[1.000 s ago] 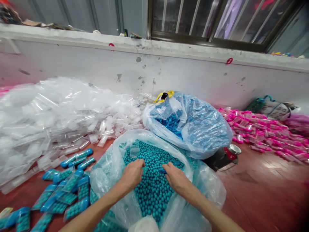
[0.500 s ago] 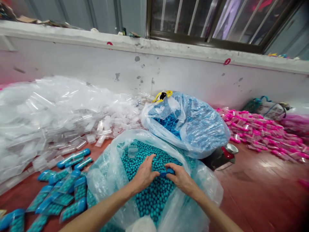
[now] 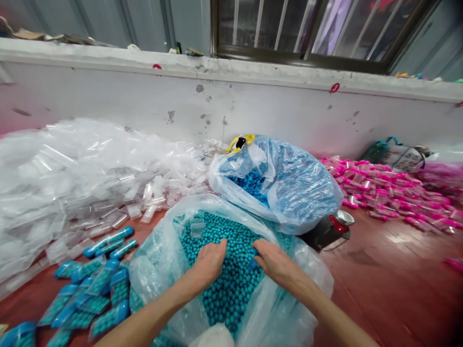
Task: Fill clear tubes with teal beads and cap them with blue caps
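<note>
A clear plastic sack (image 3: 173,221) full of small teal balls (image 3: 231,299) stands open in front of me. Over the left part of the balls, my left hand (image 3: 210,260) is curled with its fingers pressed together; whatever it holds is hidden. My right hand (image 3: 275,262) grips a blue plastic cap (image 3: 254,258) above the right side of the balls, its fingers partly covering it. The two hands are apart. On the balls near the sack's far left side lies a small clear container (image 3: 197,227).
Filled containers with blue ends (image 3: 103,277) lie on the red floor at left. Beyond them is a heap of clear empty containers (image 3: 90,164). Behind my sack sits a bag of blue caps (image 3: 304,178). A dark flask (image 3: 331,229) and pink-capped containers (image 3: 383,190) are to the right.
My hands have moved apart, the left one drawing back to the left and its fingers curling in. The right hand has shifted slightly right with the blue cap.
</note>
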{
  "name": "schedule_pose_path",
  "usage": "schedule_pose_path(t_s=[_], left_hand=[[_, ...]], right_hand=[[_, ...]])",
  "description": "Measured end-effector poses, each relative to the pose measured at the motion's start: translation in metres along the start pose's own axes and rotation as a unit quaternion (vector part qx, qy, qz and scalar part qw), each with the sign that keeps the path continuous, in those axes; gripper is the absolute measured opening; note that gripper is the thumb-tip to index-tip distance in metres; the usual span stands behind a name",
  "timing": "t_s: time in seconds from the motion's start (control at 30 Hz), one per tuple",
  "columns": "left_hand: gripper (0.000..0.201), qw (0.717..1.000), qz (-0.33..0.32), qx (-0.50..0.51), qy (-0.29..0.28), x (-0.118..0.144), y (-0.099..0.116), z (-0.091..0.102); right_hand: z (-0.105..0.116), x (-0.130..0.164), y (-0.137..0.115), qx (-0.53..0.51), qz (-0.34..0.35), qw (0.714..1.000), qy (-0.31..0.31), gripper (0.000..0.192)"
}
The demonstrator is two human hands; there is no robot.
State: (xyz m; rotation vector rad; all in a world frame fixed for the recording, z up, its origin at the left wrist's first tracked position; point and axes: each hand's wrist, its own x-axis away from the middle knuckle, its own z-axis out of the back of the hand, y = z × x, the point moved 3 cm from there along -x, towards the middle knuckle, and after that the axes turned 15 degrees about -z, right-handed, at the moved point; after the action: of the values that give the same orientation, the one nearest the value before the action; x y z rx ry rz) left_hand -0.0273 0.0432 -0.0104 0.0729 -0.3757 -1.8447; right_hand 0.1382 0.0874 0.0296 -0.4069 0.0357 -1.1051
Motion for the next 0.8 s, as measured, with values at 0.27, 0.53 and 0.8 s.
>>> schedule_pose_path(t_s=[0.27, 0.53, 0.8], left_hand=[[0.030, 0.998, -0.034, 0.029, -0.051, 0.006, 0.000, -0.007], [0.027, 0.996, 0.009, 0.069, -0.056, -0.009, -0.003, -0.012], [0.032, 0.979, 0.070, 0.190, -0.009, -0.044, -0.001, -0.039]], right_hand=[[-0.042, -0.031, 0.000, -0.084, 0.000, 0.996, -0.038, 0.032], [-0.036, -0.038, 0.012, -0.110, -0.055, 0.992, 0.008, 0.025], [-0.038, -0.053, -0.003, -0.040, -0.079, 0.996, 0.014, 0.028]])
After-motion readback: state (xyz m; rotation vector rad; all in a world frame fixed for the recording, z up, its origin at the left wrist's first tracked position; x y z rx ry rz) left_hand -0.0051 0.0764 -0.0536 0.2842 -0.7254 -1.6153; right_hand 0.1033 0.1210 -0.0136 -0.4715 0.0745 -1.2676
